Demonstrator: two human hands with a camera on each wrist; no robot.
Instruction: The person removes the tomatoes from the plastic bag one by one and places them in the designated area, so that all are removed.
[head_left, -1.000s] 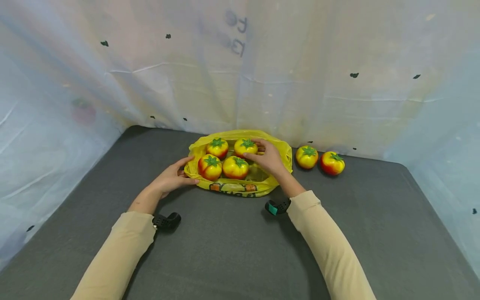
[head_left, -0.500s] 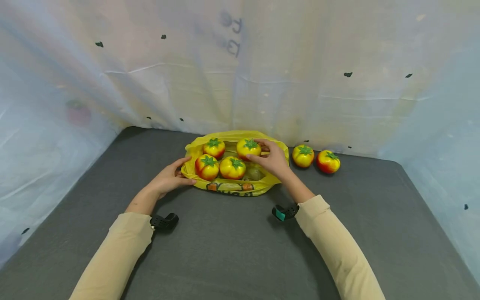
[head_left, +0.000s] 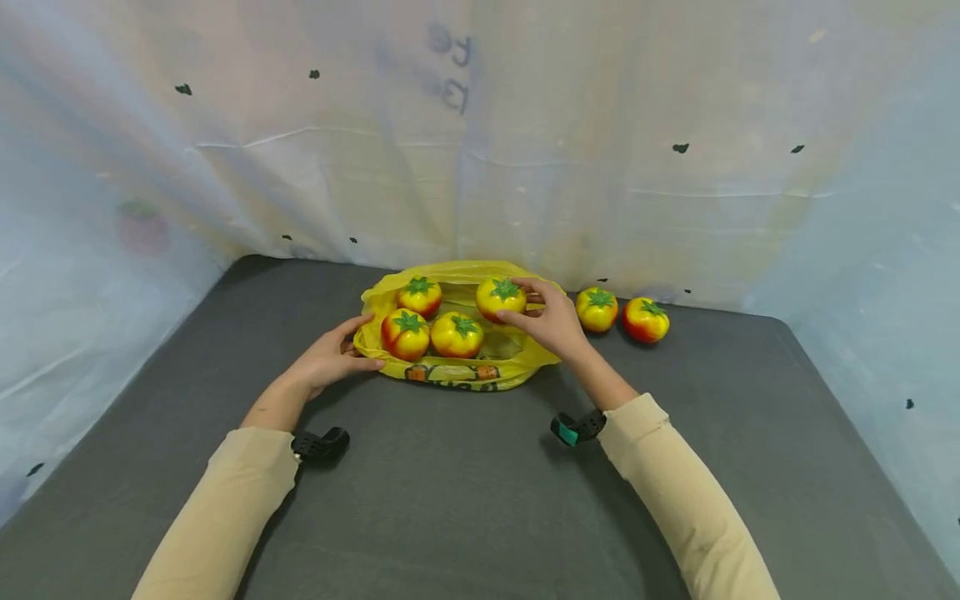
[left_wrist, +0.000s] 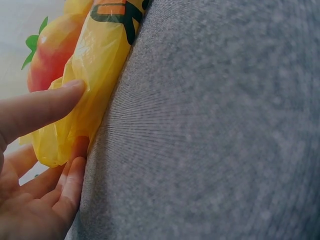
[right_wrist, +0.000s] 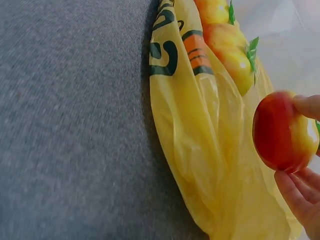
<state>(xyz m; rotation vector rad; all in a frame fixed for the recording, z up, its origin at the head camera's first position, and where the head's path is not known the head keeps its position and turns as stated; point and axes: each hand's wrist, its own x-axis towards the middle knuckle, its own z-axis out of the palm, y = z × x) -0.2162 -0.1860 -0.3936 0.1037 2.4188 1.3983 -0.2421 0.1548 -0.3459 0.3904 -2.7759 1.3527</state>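
- Left hand grips the bag
- Right hand pinches one tomato over it
- Three tomatoes lie inside
- Two tomatoes sit beside it on the table

Shows bright yellow on the plastic bag, with dark green lettering and orange patches (thinly striped in dark) along its front. Runs from yellow to red on the tomatoes inside, under green star-shaped leaves. Looks mostly yellow from above on the tomato in the right hand, yet deep red from the right wrist. Repeats yellow, red and green on the loose pair beside the bag. Dark grey on the tabletop, flecked up close. Milky white on the sheet, tinged cream, pink and pale blue, with small dark spots. Beige on the sleeves; black on the wrist straps, with one teal patch.
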